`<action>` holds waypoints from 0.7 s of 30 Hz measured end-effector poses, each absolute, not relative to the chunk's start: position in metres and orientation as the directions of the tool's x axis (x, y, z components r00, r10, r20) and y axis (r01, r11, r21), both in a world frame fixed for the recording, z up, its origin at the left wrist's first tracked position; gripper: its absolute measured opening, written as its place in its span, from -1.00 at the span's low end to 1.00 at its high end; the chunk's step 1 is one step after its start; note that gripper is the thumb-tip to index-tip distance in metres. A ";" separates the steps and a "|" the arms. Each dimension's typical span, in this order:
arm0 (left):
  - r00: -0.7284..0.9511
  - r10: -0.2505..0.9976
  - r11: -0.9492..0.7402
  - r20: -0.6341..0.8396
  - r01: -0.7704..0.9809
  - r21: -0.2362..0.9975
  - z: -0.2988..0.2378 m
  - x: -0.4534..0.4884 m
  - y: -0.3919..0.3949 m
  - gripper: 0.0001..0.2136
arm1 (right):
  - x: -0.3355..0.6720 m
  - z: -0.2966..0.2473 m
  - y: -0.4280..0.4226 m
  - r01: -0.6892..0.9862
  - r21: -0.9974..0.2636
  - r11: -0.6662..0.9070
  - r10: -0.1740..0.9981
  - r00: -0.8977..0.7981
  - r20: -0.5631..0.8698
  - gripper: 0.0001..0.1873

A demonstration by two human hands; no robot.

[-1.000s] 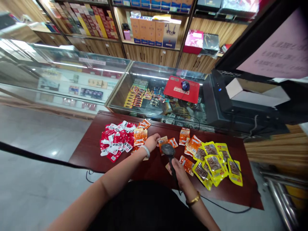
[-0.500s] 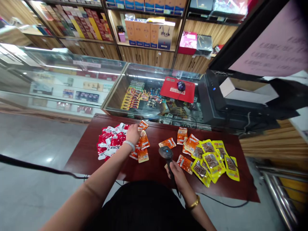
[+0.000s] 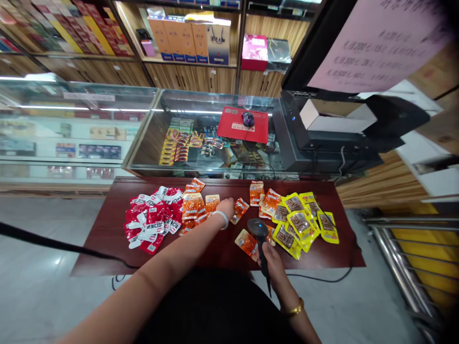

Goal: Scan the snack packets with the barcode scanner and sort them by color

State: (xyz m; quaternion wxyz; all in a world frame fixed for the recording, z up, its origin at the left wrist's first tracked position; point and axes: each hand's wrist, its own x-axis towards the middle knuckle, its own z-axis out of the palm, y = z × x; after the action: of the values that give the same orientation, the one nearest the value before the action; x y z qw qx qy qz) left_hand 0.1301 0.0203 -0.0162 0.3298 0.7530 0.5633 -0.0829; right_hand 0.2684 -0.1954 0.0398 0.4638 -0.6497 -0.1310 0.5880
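My left hand [image 3: 225, 209], with a pale bracelet at the wrist, has its fingers closed at the left edge of an orange snack packet [image 3: 240, 210]; the fingertips are partly hidden. In my right hand [image 3: 273, 263] is a black barcode scanner [image 3: 258, 228], head up. Below the scanner head lies another orange packet [image 3: 247, 242], partly under it. To the left, more orange packets [image 3: 190, 206] form a pile beside a heap of red and white packets [image 3: 152, 217]. On the right, yellow packets [image 3: 303, 224] overlap a few orange ones [image 3: 271, 200].
The dark red table [image 3: 103, 239] stands against a glass display counter [image 3: 201, 167]. On the counter are a red mat [image 3: 229, 129] with a mouse [image 3: 247, 119] and a dark machine [image 3: 297, 143] holding a white box [image 3: 337, 123]. A black cable [image 3: 71, 248] crosses at the left.
My left hand has moved right, from the left orange pile to a single orange packet, which has turned a little. An orange packet now shows just left of the hand. The view has shifted right.
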 end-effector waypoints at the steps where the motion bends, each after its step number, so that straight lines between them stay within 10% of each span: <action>1: 0.345 0.784 -0.125 -0.516 0.902 0.414 -0.018 0.128 0.022 -0.75 | 0.267 0.039 -0.196 -0.369 -0.754 -0.543 0.716 0.266 -0.645 -0.43; 11: 0.120 0.880 0.296 -0.459 0.617 0.729 -0.020 0.076 0.016 -0.82 | 0.230 0.048 -0.168 -0.316 -0.756 -0.573 0.785 0.055 -0.617 -0.42; 21: -0.036 0.914 0.336 -0.404 0.625 0.705 -0.020 0.015 0.020 -0.81 | 0.210 0.046 -0.152 -0.246 -0.804 -0.542 0.836 -0.062 -0.545 -0.52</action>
State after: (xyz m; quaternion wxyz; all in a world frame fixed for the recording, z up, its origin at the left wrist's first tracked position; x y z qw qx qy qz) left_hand 0.0150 0.0202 -0.0200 0.4234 0.5502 0.6992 0.1707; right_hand 0.2104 -0.1524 0.0458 0.3985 -0.5568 -0.2650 0.6789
